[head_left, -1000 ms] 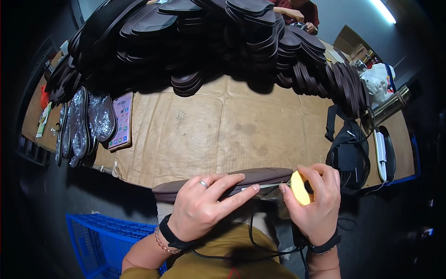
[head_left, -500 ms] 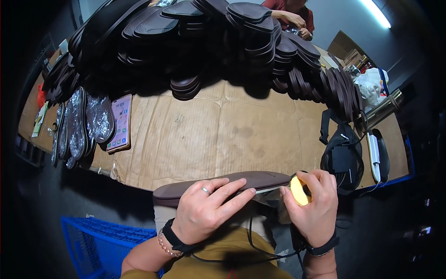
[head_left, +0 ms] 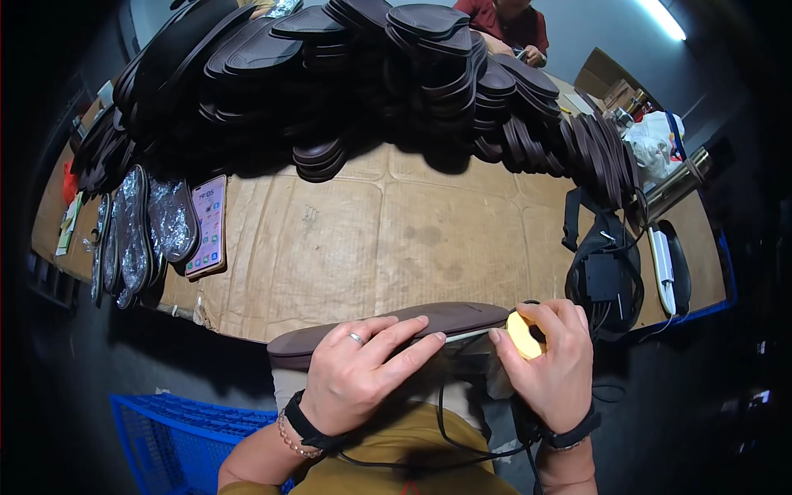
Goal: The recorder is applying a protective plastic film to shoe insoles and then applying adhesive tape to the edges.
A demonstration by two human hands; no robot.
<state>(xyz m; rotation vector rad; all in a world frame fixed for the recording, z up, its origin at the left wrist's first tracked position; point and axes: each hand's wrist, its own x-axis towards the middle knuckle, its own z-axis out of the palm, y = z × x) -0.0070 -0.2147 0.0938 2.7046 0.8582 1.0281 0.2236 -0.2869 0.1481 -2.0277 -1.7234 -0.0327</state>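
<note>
My left hand (head_left: 363,371) lies over a long dark brown shoe insole (head_left: 462,316) and grips it at the near edge of the cardboard-covered table (head_left: 396,239). My right hand (head_left: 554,363) holds a small yellow pad (head_left: 523,335) against the insole's right end. A thin pale strip shows along the insole's near edge, between my two hands. A black cable runs down from under my hands across my lap.
Big stacks of dark brown insoles (head_left: 371,74) fill the back of the table. Clear-wrapped insoles (head_left: 140,231) and a phone (head_left: 208,224) lie at the left. A black strapped device (head_left: 606,276) sits at the right. A blue crate (head_left: 181,429) stands below left. Another person (head_left: 511,25) works across the table.
My hands and the insole have shifted slightly; the right hand keeps the yellow pad at the insole's right end. Nothing was let go.
</note>
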